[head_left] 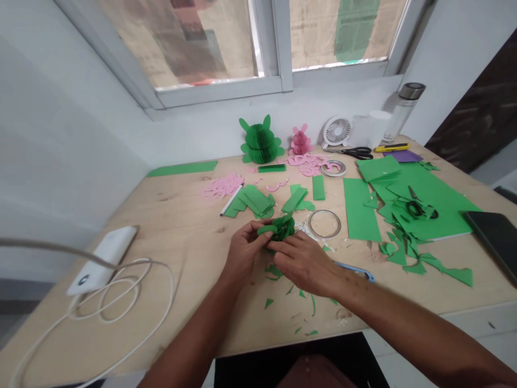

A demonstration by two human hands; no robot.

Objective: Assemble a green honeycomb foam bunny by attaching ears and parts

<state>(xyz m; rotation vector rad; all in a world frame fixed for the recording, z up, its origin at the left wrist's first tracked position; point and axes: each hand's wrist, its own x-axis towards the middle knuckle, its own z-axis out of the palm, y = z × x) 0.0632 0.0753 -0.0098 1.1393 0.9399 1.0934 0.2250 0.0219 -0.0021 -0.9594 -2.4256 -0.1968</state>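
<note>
Fingers of the left hand (247,240) clamped on a small dark-green, many-layered paper piece (286,228), thumb over its rounded tab. Fingers of the right hand (302,261) bent together against its near right side; thumb hidden, so cannot tell whether they pinch. Piece is over the table (189,231), roughly midway between left and right edges. Progress (judged): piece looks only partly assembled. Two figures look complete at the far edge: a large green layered-paper one with ear tabs (262,144) and a smaller pink one (300,142). Uncut-looking flat green paper sheets (440,199) lie toward the right edge. Pose: forearms converge over the near edge, right hand palm down.
</note>
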